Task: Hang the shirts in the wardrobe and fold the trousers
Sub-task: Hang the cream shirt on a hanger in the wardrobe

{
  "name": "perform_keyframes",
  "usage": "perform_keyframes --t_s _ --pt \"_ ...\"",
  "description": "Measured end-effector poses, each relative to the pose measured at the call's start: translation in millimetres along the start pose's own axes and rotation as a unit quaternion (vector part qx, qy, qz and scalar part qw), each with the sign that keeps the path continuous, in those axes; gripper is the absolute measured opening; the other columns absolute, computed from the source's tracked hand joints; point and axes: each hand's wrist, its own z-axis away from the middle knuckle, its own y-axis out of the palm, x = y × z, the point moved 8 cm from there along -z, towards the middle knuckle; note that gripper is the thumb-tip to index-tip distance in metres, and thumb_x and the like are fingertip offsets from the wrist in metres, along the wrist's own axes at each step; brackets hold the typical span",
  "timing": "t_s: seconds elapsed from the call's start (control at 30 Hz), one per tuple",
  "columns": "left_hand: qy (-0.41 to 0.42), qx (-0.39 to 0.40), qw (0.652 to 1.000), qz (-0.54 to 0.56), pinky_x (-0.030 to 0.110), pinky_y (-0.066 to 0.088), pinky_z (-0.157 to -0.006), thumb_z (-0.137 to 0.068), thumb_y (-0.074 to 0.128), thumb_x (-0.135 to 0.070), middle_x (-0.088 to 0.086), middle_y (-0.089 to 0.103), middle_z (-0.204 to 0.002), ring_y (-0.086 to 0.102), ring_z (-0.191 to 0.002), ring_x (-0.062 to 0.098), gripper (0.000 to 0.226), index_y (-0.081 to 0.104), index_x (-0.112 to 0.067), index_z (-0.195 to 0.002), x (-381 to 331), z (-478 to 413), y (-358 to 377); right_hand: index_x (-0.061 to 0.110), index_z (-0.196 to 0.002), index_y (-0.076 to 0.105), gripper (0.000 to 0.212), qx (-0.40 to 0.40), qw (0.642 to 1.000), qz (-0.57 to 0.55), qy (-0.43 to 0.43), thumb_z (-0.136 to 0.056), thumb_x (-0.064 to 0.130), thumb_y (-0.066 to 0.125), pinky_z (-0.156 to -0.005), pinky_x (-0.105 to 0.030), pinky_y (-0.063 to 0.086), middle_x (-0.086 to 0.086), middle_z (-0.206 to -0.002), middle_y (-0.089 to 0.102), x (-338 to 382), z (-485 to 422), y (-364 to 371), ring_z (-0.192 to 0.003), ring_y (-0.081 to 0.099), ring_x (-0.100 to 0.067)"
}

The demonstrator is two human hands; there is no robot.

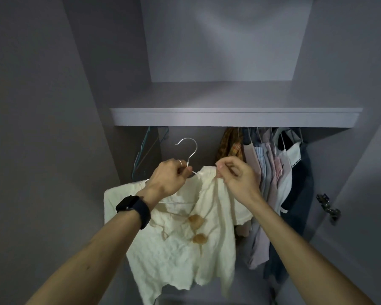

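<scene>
A cream shirt [180, 245] with two tan buttons hangs on a white wire hanger [188, 150] held up in front of the open wardrobe. My left hand [167, 179] grips the hanger at the base of its hook. My right hand [235, 175] pinches the shirt's collar on the right side, near the hanger's right arm. The hook points up, free, below the shelf [235, 116]. The rail itself is hidden behind the shelf's front edge.
Several garments [271, 172] hang at the right half of the wardrobe. Teal empty hangers [144, 150] hang at the left. A door hinge [328, 208] sits on the right panel. A gap lies between the teal hangers and the hung garments.
</scene>
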Motion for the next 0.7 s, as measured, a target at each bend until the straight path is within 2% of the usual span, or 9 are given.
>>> perform_keyframes --t_s 0.07,0.17,0.2,0.3,0.37,0.47,0.53,0.63,0.7 --pt "-0.01 -0.026 0.999 0.027 0.03 0.037 -0.062 -0.102 0.053 -0.04 -0.002 0.054 -0.072 0.053 -0.071 0.018 0.038 0.052 -0.022 -0.069 4.6 -0.4 -7.1 0.025 -0.105 0.073 0.012 0.012 1.0 0.019 0.018 -0.097 0.019 0.066 -0.086 -0.026 0.055 0.01 -0.096 0.072 -9.1 -4.2 -1.1 -0.094 0.068 -0.01" --pt "-0.018 -0.042 0.997 0.061 0.026 0.038 -0.061 -0.102 0.055 -0.04 0.0 0.054 -0.07 0.052 -0.067 0.016 0.038 0.054 -0.016 -0.071 12.3 -0.1 -13.0 0.024 -0.125 0.066 0.029 -0.072 0.99 0.071 0.103 -0.096 0.023 0.067 -0.097 -0.032 0.053 0.01 -0.122 0.064 -56.9 -3.3 -33.1 -0.108 0.064 -0.011" --pt "-0.02 -0.049 0.996 0.074 0.026 0.037 -0.062 -0.101 0.056 -0.039 0.0 0.054 -0.071 0.052 -0.067 0.015 0.038 0.055 -0.016 -0.072 14.9 0.6 -14.5 0.028 -0.129 0.062 0.034 -0.064 0.984 0.097 0.136 -0.095 0.027 0.066 -0.097 -0.034 0.052 0.009 -0.128 0.06 -72.7 -0.1 -39.0 -0.11 0.063 -0.012" --pt "-0.014 -0.059 0.995 0.083 0.026 0.039 -0.065 -0.101 0.055 -0.04 0.002 0.058 -0.075 0.054 -0.07 0.015 0.036 0.06 -0.014 -0.077 18.3 -0.2 -19.4 0.031 -0.115 0.066 0.019 0.037 0.97 0.126 0.206 -0.097 0.027 0.063 -0.083 -0.037 0.056 0.003 -0.113 0.069 -111.3 11.3 -33.8 -0.095 0.071 -0.018" --pt "-0.005 -0.053 0.997 0.062 0.029 0.043 -0.068 -0.102 0.054 -0.041 0.004 0.061 -0.077 0.057 -0.074 0.018 0.036 0.063 -0.013 -0.081 20.9 -2.7 -21.0 0.021 -0.103 0.07 0.009 0.028 0.97 0.157 0.186 -0.098 0.023 0.062 -0.078 -0.034 0.054 -0.001 -0.093 0.073 -115.2 13.0 -36.8 -0.089 0.071 -0.022" --pt "-0.006 -0.051 0.998 0.029 0.036 0.048 -0.073 -0.101 0.054 -0.042 0.004 0.063 -0.078 0.06 -0.074 0.021 0.035 0.064 -0.013 -0.083 30.0 -4.2 -25.9 0.01 -0.102 0.073 0.013 -0.041 0.97 0.171 0.167 -0.099 0.016 0.062 -0.075 -0.031 0.051 -0.003 -0.086 0.073 -111.7 11.6 -58.6 -0.087 0.069 -0.025" --pt "-0.014 -0.071 0.997 0.039 0.034 0.049 -0.074 -0.101 0.056 -0.041 0.005 0.066 -0.079 0.061 -0.075 0.021 0.032 0.068 -0.016 -0.085 38.2 -2.3 -34.3 0.01 -0.105 0.073 0.015 -0.068 0.964 0.184 0.179 -0.099 0.015 0.06 -0.079 -0.029 0.048 -0.002 -0.088 0.072 -116.4 11.7 -73.5 -0.093 0.068 -0.027" --pt "-0.025 -0.084 0.993 0.079 0.023 0.044 -0.069 -0.101 0.057 -0.041 0.004 0.067 -0.081 0.061 -0.077 0.016 0.027 0.072 -0.022 -0.087 44.2 1.2 -39.8 0.017 -0.127 0.066 0.03 -0.015 0.956 0.207 0.208 -0.098 0.022 0.062 -0.099 -0.033 0.047 0.0 -0.12 0.067 -119.8 15.4 -67.9 -0.117 0.062 -0.024" --pt "-0.012 -0.075 0.995 0.07 0.025 0.041 -0.068 -0.1 0.057 -0.042 -0.001 0.066 -0.082 0.059 -0.074 0.01 0.027 0.072 -0.024 -0.088 41.6 1.9 -34.5 0.022 -0.132 0.063 0.037 -0.034 0.961 0.208 0.178 -0.096 0.029 0.064 -0.101 -0.034 0.047 0.008 -0.122 0.063 -103.8 13.8 -60.2 -0.117 0.06 -0.019"
